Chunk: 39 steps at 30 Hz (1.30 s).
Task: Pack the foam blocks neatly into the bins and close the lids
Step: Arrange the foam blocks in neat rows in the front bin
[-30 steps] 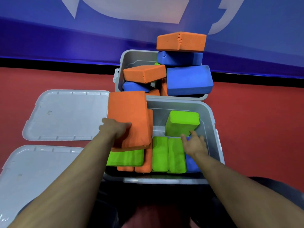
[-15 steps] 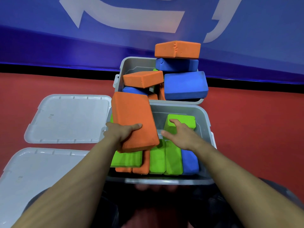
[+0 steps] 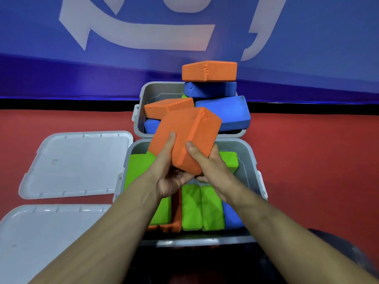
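Note:
Both hands hold one orange foam block [image 3: 185, 133] tilted in the air above the near grey bin [image 3: 253, 160]. My left hand [image 3: 170, 171] grips its lower left side, thumb on the top face. My right hand [image 3: 207, 167] grips the lower right side, thumb on top. Inside the near bin, green blocks [image 3: 202, 208], an orange block [image 3: 174, 220] and a blue block [image 3: 231, 218] stand on edge in a row. Another green block [image 3: 137, 171] sits at the left. The far grey bin [image 3: 143, 93] is piled above its rim with orange [image 3: 209, 71] and blue blocks [image 3: 225, 111].
Two grey lids lie flat on the red floor to the left, one [image 3: 75, 162] beside the near bin, the other [image 3: 41, 238] closer to me. A blue wall with white markings rises behind the far bin. Red floor stretches to the right.
My right hand left the green block in the bin and took hold of the orange block. The orange block moved right and up, now held by both hands over the bin's middle.

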Available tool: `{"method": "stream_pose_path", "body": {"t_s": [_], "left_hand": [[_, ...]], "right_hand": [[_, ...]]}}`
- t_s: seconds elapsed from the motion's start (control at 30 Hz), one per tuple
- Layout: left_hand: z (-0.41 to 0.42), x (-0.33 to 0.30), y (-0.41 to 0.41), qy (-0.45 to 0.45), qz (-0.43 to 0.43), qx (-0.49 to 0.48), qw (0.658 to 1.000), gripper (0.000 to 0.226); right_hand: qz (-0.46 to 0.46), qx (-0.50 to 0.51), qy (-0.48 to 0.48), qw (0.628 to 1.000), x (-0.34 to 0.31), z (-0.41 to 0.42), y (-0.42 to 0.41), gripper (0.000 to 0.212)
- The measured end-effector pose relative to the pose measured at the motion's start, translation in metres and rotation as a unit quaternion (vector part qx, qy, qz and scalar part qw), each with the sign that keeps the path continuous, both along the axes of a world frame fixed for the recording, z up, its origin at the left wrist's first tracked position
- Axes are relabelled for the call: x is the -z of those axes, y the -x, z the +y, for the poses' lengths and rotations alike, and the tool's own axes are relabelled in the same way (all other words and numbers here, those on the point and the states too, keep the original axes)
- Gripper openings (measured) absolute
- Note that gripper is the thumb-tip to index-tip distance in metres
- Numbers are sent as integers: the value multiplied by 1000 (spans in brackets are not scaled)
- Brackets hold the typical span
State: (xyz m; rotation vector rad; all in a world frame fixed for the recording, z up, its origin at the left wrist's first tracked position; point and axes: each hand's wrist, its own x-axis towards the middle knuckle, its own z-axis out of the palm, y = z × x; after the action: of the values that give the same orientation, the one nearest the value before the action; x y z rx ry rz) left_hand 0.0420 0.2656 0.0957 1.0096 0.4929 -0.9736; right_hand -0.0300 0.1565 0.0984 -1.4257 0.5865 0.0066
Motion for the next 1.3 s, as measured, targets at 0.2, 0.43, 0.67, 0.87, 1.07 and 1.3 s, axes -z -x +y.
{"method": "stream_pose_path", "body": {"t_s": [0.2, 0.43, 0.67, 0.87, 1.07, 1.3], "left_hand": [[-10, 9, -2, -65, -20, 81, 994, 99], [-3, 17, -7, -120, -74, 138, 980, 89], [3, 2, -9, -223, -171, 171, 945, 76], [8, 2, -14, -363, -307, 179, 862, 82], [12, 2, -19, -410, -345, 210, 818, 78], [22, 6, -25, -430, -346, 216, 805, 65]], "right_hand": [[-51, 44, 22, 998, 10, -12, -7, 81], [-21, 52, 100, 993, 12, -15, -8, 97], [-14, 79, 125, 989, 8, -16, -12, 88], [-16, 99, 227, 969, -1, -30, -20, 67], [76, 44, 345, 935, -3, -48, -19, 78], [143, 14, 351, 925, 23, -45, -33, 79]]}}
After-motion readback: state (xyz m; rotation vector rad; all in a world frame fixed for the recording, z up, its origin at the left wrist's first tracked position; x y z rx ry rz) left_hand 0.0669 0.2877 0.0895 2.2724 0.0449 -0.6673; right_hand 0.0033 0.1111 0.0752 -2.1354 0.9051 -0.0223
